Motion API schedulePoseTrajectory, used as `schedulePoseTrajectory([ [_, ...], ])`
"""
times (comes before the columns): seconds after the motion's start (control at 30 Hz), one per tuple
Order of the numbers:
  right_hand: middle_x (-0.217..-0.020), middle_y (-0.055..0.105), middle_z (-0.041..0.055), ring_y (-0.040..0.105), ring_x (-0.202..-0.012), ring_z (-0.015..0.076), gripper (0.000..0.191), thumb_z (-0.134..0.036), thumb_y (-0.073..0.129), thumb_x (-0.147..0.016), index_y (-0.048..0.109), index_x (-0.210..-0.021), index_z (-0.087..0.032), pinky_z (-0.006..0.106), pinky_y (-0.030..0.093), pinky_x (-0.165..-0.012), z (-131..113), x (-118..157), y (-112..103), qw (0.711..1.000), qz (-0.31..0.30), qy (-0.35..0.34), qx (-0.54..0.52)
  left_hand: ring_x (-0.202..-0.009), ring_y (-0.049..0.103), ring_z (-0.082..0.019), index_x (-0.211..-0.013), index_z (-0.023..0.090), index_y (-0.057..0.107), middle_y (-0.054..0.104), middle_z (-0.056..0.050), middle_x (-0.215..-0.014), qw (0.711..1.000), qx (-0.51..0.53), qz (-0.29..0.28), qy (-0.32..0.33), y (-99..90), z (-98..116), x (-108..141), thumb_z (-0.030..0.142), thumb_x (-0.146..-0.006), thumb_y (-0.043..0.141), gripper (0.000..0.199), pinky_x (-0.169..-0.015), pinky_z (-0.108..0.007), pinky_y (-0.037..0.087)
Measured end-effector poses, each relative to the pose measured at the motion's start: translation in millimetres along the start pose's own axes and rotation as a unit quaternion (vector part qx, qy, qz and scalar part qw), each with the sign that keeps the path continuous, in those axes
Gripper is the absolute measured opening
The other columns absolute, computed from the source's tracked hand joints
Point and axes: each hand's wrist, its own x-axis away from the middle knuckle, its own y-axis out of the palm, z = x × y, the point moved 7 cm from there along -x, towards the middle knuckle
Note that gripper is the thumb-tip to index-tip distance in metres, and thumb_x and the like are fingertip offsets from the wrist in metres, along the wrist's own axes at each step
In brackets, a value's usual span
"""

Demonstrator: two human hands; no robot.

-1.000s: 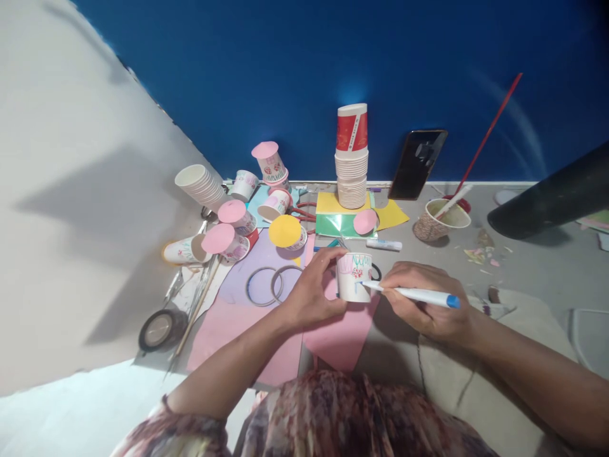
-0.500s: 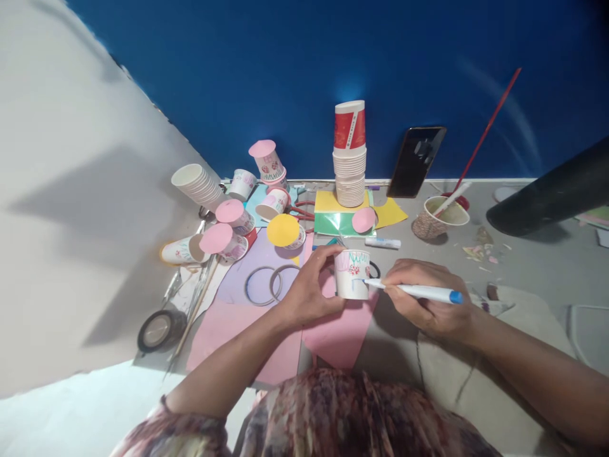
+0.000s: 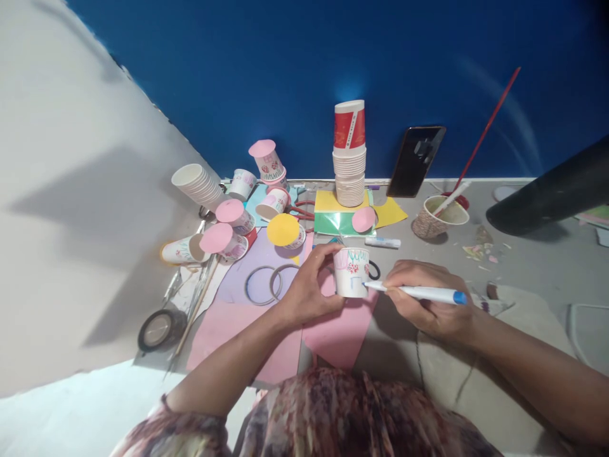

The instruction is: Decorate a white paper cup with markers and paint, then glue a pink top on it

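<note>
My left hand (image 3: 316, 285) grips a small white paper cup (image 3: 351, 274) from its left side, thumb at the base and fingers at the rim. Green squiggles, red-and-pink marks and thin blue lines show on the cup's wall. In my right hand (image 3: 425, 298) is a white marker (image 3: 423, 292) with a blue end, held like a pen. Its tip touches the lower right of the cup's wall. Pink paper (image 3: 340, 333) lies beneath the cup. Just behind my right fingertips is a black ring (image 3: 374, 270), partly hidden by the cup.
Decorated cups with pink discs (image 3: 219, 238) and a yellow disc (image 3: 283, 230) stand left. A tall cup stack (image 3: 350, 165), a leaning phone (image 3: 417, 162) and a patterned cup (image 3: 428, 225) are behind. Tape rings (image 3: 263, 285) and a black tape roll (image 3: 157, 331) lie left.
The blue lines on the cup now include a short stroke down the right side. The marker tip has moved slightly down, and the cup is turned a little.
</note>
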Motion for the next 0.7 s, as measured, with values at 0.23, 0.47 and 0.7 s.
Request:
schedulePoseTrajectory([
  [0.23, -0.074, 0.075, 0.0004, 0.073, -0.064, 0.0176, 0.016, -0.01, 0.063, -0.094, 0.068, -0.097, -0.025, 0.028, 0.059, -0.061, -0.1, -2.0, -0.1, 1.0, -0.011, 0.008, -0.008, -0.134, 0.062, -0.031, -0.139, 0.026, 0.052, 0.059, -0.011, -0.141, 1.0, 0.001, 0.001, 0.006, -0.1, -0.2, -0.3, 0.011, -0.066, 0.08, 0.08, -0.121, -0.052, 0.05],
  [0.47, -0.073, 0.075, 0.0004, 0.073, -0.062, 0.0175, 0.015, -0.011, 0.064, -0.094, 0.068, -0.097, -0.025, 0.028, 0.058, -0.06, 2.1, -1.5, 0.8, 0.999, -0.022, 0.015, -0.026, -0.135, 0.062, -0.031, -0.138, 0.025, 0.052, 0.059, -0.011, -0.14, 1.0, 0.007, -0.003, 0.005, 1.3, -0.1, 0.0, 0.01, -0.066, 0.079, 0.079, -0.122, -0.053, 0.049],
  [0.7, -0.073, 0.074, 0.0006, 0.073, -0.062, 0.0174, 0.015, -0.011, 0.063, -0.095, 0.068, -0.096, -0.025, 0.028, 0.057, -0.059, 3.1, -1.6, 0.5, 1.0, -0.013, 0.013, -0.016, -0.135, 0.062, -0.031, -0.139, 0.026, 0.052, 0.06, -0.012, -0.143, 1.0, -0.005, -0.002, 0.009, 0.6, -1.0, 0.0, 0.01, -0.067, 0.08, 0.079, -0.122, -0.052, 0.049],
])
